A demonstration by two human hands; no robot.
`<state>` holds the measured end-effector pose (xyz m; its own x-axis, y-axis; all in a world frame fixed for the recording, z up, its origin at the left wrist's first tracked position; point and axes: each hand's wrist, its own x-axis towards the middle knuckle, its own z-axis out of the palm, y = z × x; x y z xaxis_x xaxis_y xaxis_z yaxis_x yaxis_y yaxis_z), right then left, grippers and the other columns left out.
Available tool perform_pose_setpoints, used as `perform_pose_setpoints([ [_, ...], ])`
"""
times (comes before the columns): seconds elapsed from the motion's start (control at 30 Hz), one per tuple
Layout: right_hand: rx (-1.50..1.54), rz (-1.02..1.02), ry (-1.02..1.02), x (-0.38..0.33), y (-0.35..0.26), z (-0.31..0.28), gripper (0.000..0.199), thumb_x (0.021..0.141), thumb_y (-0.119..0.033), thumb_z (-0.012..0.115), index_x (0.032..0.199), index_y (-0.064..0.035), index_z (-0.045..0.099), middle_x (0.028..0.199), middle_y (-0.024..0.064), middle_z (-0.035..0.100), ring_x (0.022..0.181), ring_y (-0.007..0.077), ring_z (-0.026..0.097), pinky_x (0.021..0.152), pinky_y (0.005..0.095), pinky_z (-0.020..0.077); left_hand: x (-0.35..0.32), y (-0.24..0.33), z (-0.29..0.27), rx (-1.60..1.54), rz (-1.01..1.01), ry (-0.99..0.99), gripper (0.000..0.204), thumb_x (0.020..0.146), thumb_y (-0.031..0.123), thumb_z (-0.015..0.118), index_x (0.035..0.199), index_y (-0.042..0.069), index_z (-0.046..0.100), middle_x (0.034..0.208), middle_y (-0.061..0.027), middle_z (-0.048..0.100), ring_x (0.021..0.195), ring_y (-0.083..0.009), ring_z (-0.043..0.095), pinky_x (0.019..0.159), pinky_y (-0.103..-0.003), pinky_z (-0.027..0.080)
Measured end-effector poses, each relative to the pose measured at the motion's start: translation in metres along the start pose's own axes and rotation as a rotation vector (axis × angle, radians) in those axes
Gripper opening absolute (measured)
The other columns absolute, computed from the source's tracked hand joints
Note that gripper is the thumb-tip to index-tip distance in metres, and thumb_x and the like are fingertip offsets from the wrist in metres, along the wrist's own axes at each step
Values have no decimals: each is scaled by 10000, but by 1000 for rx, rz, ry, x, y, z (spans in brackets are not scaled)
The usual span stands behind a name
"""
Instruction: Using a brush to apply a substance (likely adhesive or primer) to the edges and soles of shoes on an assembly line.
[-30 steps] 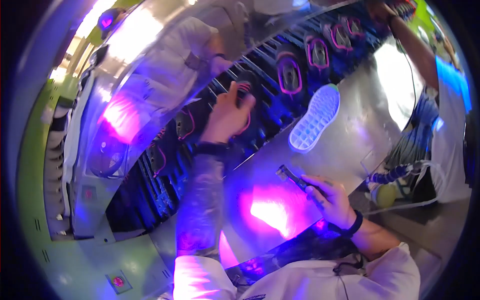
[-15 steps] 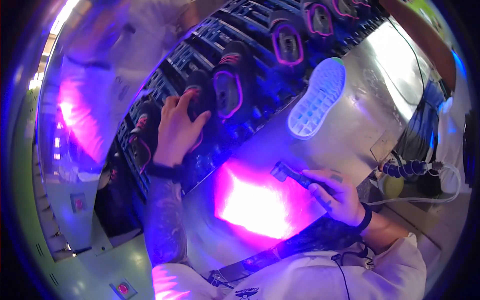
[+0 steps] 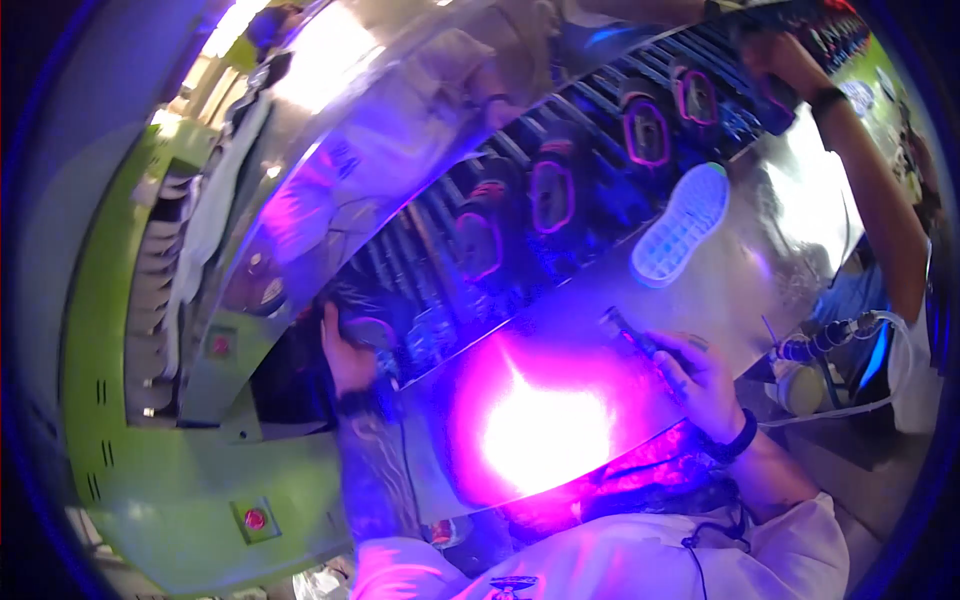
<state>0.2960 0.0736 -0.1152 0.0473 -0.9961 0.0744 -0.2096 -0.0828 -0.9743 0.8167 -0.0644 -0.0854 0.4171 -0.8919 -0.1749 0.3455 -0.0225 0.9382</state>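
Note:
My left hand (image 3: 347, 362) is at the near left end of the slatted conveyor, its fingers round the side of a dark shoe (image 3: 372, 325); blur and shadow hide part of the grip. In my right hand (image 3: 705, 382) is a slim dark torch (image 3: 632, 334), held above the metal ledge (image 3: 590, 345). A glaring white and magenta patch of light covers the ledge between my hands. Beyond the torch lies a pale shoe sole (image 3: 680, 226), its ribbed side up. More dark shoes with pink edging, such as this one (image 3: 480, 240), sit along the conveyor.
Another person's hand (image 3: 788, 62) grips a dark shoe (image 3: 768, 100) at the far right. A green machine (image 3: 190, 480) with a red button (image 3: 256, 519) stands at left, beside a dark opening (image 3: 290, 388). A coiled hose (image 3: 815, 345) hangs at right.
The view has swung left, bringing more of the green machine in. My left hand has moved toward the conveyor's near left end. The torch remains in my right hand, tilted a little differently.

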Motion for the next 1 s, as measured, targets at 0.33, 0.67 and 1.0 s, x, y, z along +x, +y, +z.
perform_pose_setpoints([
  [0.33, -211, -75, -158, -13, -46, 35, 370, 974, -98, 698, 1331, -3, 668, 1171, 160, 705, 1054, 245, 701, 900, 383, 561, -295, 6, 57, 534, 714, -133, 1061, 730, 307, 936, 1539, 5, 320, 1395, -215, 533, 1246, -309, 596, 1072, -445, 493],
  [0.67, -83, -157, -508, -100, -90, 94, 372, 956, -98, 747, 1309, -8, 672, 1120, 135, 669, 945, 239, 680, 802, 364, 552, -385, -34, 37, 1041, 921, 17, 1064, 831, 528, 767, 1550, -34, 219, 1453, -247, 461, 1287, -399, 557, 1113, -540, 445],
  [1.0, -266, -73, -447, -65, -86, 96, 291, 1005, -128, 686, 1284, -50, 705, 998, 71, 717, 621, 104, 637, 549, 279, 503, -438, -98, -18, 885, 1039, -566, 441, 1037, 352, 510, 1457, 219, 492, 1517, -10, 537, 1375, -204, 542, 1231, -484, 302],
])
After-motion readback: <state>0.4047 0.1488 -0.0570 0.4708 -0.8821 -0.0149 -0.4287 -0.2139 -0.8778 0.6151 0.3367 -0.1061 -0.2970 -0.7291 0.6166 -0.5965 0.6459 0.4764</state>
